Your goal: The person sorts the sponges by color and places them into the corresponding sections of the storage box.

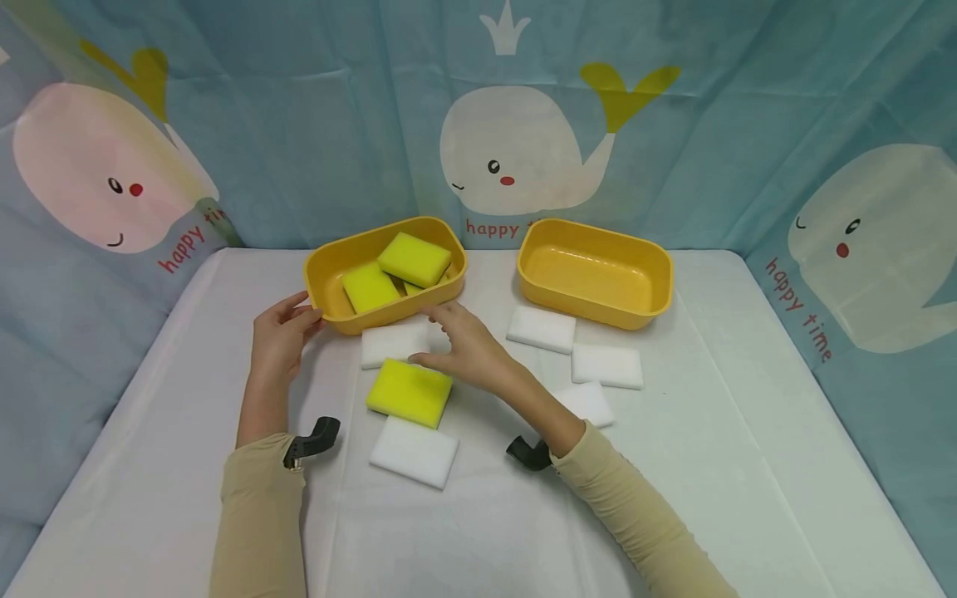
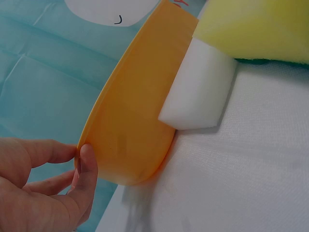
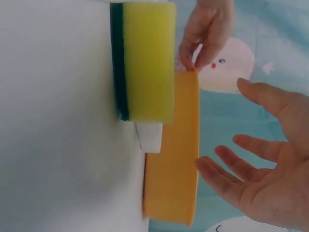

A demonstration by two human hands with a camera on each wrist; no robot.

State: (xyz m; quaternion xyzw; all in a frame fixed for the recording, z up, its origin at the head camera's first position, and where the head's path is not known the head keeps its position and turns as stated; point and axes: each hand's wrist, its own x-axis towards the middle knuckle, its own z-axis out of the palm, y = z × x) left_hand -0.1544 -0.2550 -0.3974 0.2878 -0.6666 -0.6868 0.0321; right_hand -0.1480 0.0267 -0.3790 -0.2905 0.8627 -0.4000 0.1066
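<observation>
At the far left, the blue curtain (image 1: 344,124) carries a printed whale (image 1: 97,166) beside the white table (image 1: 710,465). Next comes the left hand (image 1: 278,336), its sleeve (image 1: 262,519) beige, a black wrist piece (image 1: 314,440) at the cuff. Its grip is pinching the rim of the left yellow bin (image 1: 381,317), thumb on the outer wall.

That bin sits at the table's far edge with yellow sponges inside: one lies to the left (image 1: 370,287), another is tilted on top (image 1: 414,259), and a third (image 1: 411,289) shows only partly beneath it.

In front of the bin, a white sponge (image 1: 390,345) lies close to its near wall. A yellow sponge (image 1: 409,393) follows, green layer down on the side toward the table, then another white sponge (image 1: 414,453) just beside it, nearest the person.

The right hand (image 1: 469,345) reaches in from the right over this row. Its grip is spread, thumb well apart from the fingers; the fingertips are by the left bin's near rim, and I cannot tell whether they touch it.

Further right, three white sponges (image 1: 542,329) lie staggered in front of the right yellow bin (image 1: 583,309), whose bare inner floor shows.
</observation>
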